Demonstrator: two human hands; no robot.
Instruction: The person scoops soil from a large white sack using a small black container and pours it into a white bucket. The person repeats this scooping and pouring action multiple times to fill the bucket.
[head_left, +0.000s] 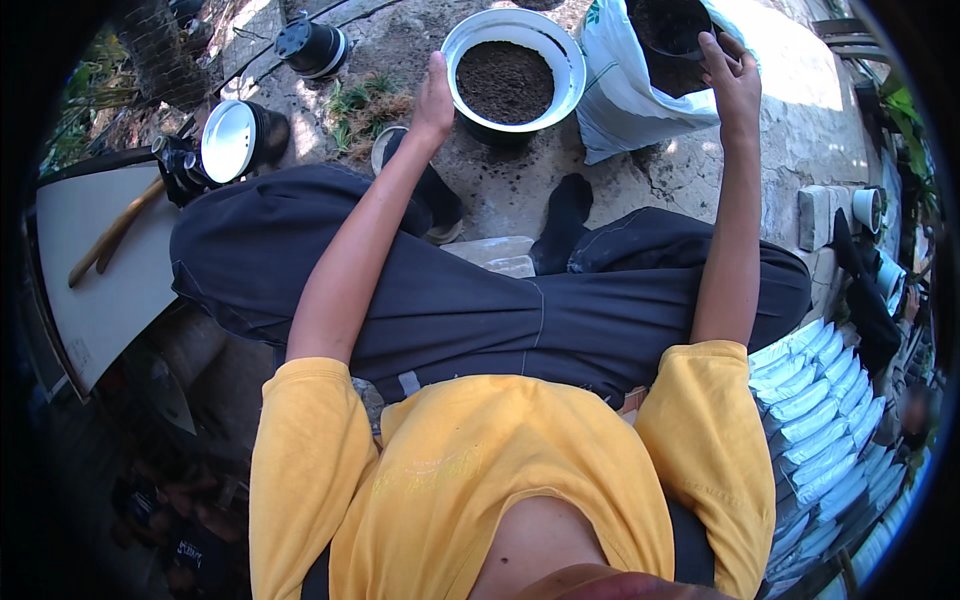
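Note:
Before me on the ground stands a round plastic plant pot (571, 67) with a white rim, holding dark soil (506, 81). My left hand (435, 101) rests against the left side of its rim, fingers together. To the right, a white woven sack (626, 112) stands with its mouth wide, dark soil inside. My right hand (727, 71) grips the edge of a dark round pot (671, 26) in the sack's mouth; the far part of that pot is cut off by the picture's rim. Small grassy plants (364, 109) lie on the ground left of my left hand.
An upturned black pot (307, 46) and stacked pots, the top one white inside (227, 141), stand at left, near a board (97, 247) bearing wooden handles (124, 225). Concrete blocks (816, 217), filled white bags (814, 412) and another person (874, 322) are at right. Other people (176, 517) appear lower left.

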